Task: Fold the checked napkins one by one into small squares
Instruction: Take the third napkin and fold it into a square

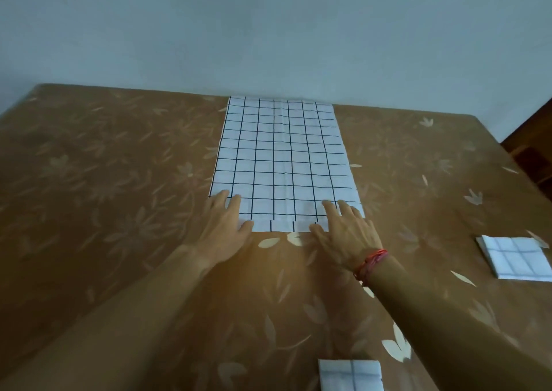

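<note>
white cloth napkin with black checks [283, 157] spread flat on the brown leaf-patterned surface [119, 181], from centre to far, far edge at the surface's far rim. left hand [227, 226] flat on the near left corner, right hand [346, 232] flat on the near right corner. fingers [236, 204] straight and spread apart, pressing down, clamped on nothing. best to pinch both near corners at once, lift evenly, carry to the far corners, match the grid lines, then smooth the crease. plenty of bare surface to the left; less on the right, with one folded checked square [516, 259] by the right edge and another [349, 374] at the near edge, both well apart from the spread napkin.
</note>
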Action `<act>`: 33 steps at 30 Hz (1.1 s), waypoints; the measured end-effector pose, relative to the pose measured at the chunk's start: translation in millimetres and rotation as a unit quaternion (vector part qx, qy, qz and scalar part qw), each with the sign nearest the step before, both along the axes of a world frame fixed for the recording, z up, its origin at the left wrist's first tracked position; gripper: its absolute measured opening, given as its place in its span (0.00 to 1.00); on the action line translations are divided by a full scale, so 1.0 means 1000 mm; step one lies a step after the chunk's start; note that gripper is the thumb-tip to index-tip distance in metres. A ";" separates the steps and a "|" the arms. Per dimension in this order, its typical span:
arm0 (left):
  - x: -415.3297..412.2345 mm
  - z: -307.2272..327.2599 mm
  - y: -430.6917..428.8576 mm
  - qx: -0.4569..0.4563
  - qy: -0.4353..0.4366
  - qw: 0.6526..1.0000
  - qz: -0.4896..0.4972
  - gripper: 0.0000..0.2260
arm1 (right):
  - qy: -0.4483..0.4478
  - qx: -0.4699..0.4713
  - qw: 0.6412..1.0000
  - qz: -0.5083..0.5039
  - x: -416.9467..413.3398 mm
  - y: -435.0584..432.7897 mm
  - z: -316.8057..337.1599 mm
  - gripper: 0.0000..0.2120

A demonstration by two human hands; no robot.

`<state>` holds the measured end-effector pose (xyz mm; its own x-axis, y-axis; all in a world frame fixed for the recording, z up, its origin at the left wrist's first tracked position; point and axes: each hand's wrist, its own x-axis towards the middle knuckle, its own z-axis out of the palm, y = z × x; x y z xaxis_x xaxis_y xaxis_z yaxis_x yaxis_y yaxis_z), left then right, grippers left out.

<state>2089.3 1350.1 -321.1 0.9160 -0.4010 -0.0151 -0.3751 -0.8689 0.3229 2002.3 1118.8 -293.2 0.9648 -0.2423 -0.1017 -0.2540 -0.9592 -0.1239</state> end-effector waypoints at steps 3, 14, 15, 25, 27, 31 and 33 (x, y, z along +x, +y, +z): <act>0.020 -0.011 -0.010 -0.008 -0.007 1.000 0.013 0.23 | 0.002 -0.001 1.000 0.008 0.020 -0.013 -0.022 0.27; 0.031 -0.015 -0.015 0.059 0.016 0.998 -0.021 0.23 | -0.003 -0.057 0.998 0.025 0.034 -0.021 -0.041 0.19; 0.031 -0.015 -0.015 0.052 0.000 0.998 -0.025 0.21 | -0.007 -0.065 0.997 0.028 0.035 -0.020 -0.042 0.17; 0.022 -0.011 -0.001 -0.044 -0.114 0.992 -0.037 0.09 | -0.061 -0.091 0.993 0.037 0.026 0.001 -0.029 0.26; 0.016 0.003 0.008 -0.049 -0.130 0.990 -0.036 0.06 | -0.071 -0.093 0.993 0.035 0.021 0.006 -0.025 0.30; 0.002 0.023 0.039 -0.030 -0.161 0.986 -0.031 0.07 | -0.081 -0.106 0.990 0.052 0.003 0.017 -0.009 0.20; -0.005 0.032 0.057 -0.018 -0.169 0.985 -0.023 0.09 | -0.080 -0.080 0.993 0.041 -0.007 0.023 0.006 0.21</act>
